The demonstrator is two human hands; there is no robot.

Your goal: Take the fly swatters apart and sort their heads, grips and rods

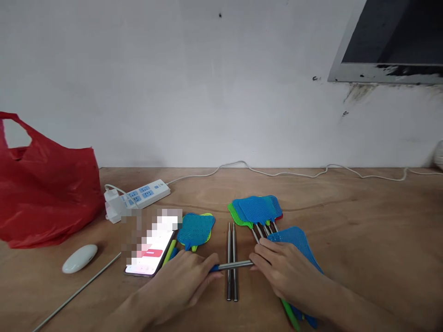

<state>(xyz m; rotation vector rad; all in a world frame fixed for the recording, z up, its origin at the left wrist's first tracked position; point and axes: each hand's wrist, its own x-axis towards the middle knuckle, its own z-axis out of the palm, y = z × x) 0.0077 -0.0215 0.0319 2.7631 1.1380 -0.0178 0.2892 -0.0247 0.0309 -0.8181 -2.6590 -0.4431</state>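
Observation:
A metal rod [237, 264] with a blue end runs level between my hands. My left hand [187, 276] is closed round the blue end. My right hand [282, 267] grips the rod's other end. Behind the right hand shows a blue mesh fly swatter head [297, 242]; whether it joins this rod is hidden. Two loose metal rods [231, 286] lie side by side under the held one. Just beyond my right hand is a pile of fly swatters [256, 210] with blue, green and red heads. Loose blue and yellow-green swatter heads [196, 229] overlap beyond my left hand.
Left of my left hand lies a lit phone [148, 256], with a green handle [169, 251] beside it. Further left are a white mouse [80, 258], a red plastic bag [48, 193] and a power strip [148, 193]. Its cable [284, 174] runs along the wall.

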